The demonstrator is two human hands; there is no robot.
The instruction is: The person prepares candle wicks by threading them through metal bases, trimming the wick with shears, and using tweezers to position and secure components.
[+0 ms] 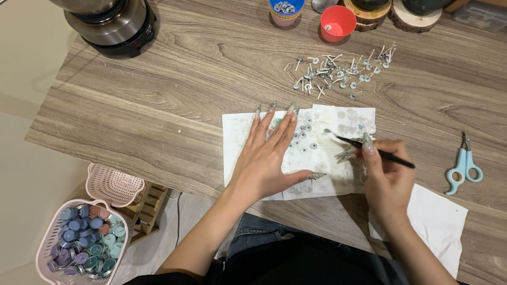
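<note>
My left hand [269, 153] lies flat, fingers spread, on a stained white paper towel [348, 119] on the wooden table [174, 105]. Several small round metal wick bases [305, 141] rest on the towel just right of its fingers. My right hand [384, 177] grips black tweezers [369, 148], whose tip points left over the towel near the metal bases. A pile of short white wicks with metal bases [338, 74] lies farther back on the table.
Light-blue scissors [463, 168] lie at the right. A second white towel [438, 216] sits near the front edge. A red cup [338, 22], a blue cup [285, 10], wood slices and a metal pot [111, 24] stand at the back. Pink baskets [84, 240] with coloured tealight cups stand on the floor.
</note>
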